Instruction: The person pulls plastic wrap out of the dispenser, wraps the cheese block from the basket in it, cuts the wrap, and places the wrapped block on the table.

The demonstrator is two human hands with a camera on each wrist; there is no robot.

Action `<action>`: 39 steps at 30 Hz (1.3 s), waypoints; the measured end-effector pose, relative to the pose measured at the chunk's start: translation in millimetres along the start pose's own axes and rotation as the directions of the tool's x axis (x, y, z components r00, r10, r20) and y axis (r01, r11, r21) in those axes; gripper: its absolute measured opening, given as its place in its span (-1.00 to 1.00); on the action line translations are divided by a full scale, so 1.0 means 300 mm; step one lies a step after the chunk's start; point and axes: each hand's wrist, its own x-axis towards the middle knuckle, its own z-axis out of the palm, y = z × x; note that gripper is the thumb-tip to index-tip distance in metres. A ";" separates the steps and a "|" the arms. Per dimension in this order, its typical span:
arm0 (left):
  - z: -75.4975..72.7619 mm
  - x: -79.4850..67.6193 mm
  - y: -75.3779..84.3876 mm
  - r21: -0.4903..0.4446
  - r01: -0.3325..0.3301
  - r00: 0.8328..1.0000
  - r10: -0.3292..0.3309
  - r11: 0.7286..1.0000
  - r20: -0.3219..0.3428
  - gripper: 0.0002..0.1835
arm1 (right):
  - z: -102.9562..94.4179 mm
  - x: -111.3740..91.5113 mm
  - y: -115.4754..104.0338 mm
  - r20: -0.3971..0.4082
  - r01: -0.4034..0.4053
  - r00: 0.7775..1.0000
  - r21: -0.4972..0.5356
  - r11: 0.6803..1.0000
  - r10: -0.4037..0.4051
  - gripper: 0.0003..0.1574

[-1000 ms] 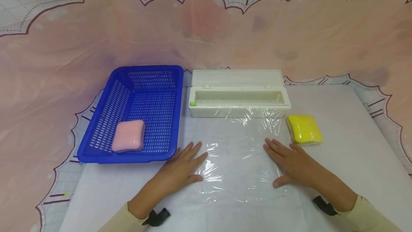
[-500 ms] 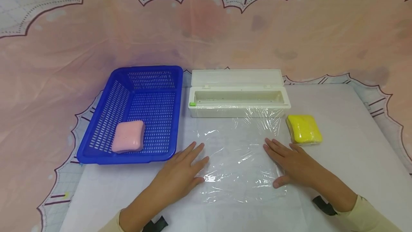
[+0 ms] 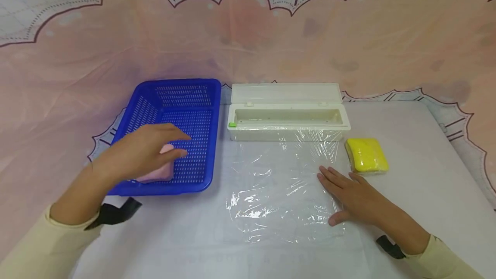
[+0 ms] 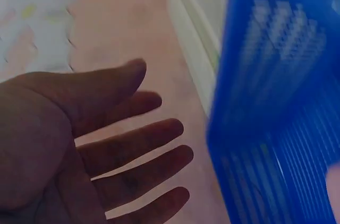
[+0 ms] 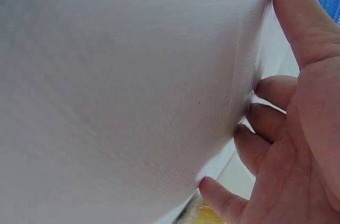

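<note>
at the far left, a pale sleeve (image 3: 46,240) is covering the forearm, and a black strap (image 3: 118,212) is sitting at the wrist. the left hand (image 3: 143,150) is hovering over a blue basket (image 3: 214,141), its fingers reaching out loosely and its thumb standing apart from them. below it, a pink bar (image 3: 160,172) is lying in the near part of the basket, partly hidden by the hand. to the right, a white box (image 3: 284,94) is standing with its lid raised, a green tab (image 3: 232,124) showing at its front left corner. clear film (image 3: 271,201) is spreading from the box's front across the white-covered desk (image 3: 422,162), wrinkling and catching light. the right hand (image 3: 350,195), well apart from the left, is resting on the film's right edge with fingers extended and fingertips pressing down. just beyond it, a yellow bar (image 3: 366,155) is sitting on the desk in a shiny clear wrap.
</note>
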 end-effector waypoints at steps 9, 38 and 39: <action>-0.027 0.079 -0.291 -0.052 0.037 0.982 -0.026 0.998 0.188 -0.66 | -0.007 0.008 -0.006 0.030 -0.025 0.999 0.019 1.000 0.024 0.53; 0.136 0.163 -0.455 -0.075 0.232 0.878 -0.176 0.970 0.446 -0.57 | -0.006 0.007 -0.011 0.039 -0.040 0.999 0.037 0.999 0.038 0.52; 0.135 0.163 -0.456 -0.077 0.217 0.883 -0.162 0.973 0.440 -0.59 | -0.005 0.006 -0.011 0.042 -0.043 0.998 0.036 0.998 0.041 0.52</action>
